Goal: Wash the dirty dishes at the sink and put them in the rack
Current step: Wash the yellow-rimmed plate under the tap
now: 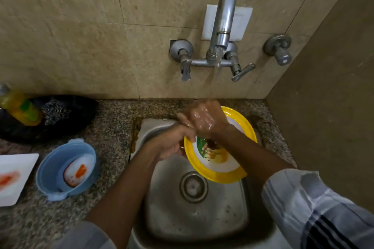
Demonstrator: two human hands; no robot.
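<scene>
Now the left hand point(174, 143) is gripping the near-left rim of the yellow plate point(214, 174), tilted over the sink point(162, 218); right hand's point(204, 119) grip: cannot tell. Plate is probably light, stiff, slippery wet; rim is safest hold.

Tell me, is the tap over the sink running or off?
Running: a stream of water falls from the tap spout onto the right hand, which is wet and shiny above the yellow plate.

Single head-worn view looks steeply down, close over the sink point(157, 127).
</scene>
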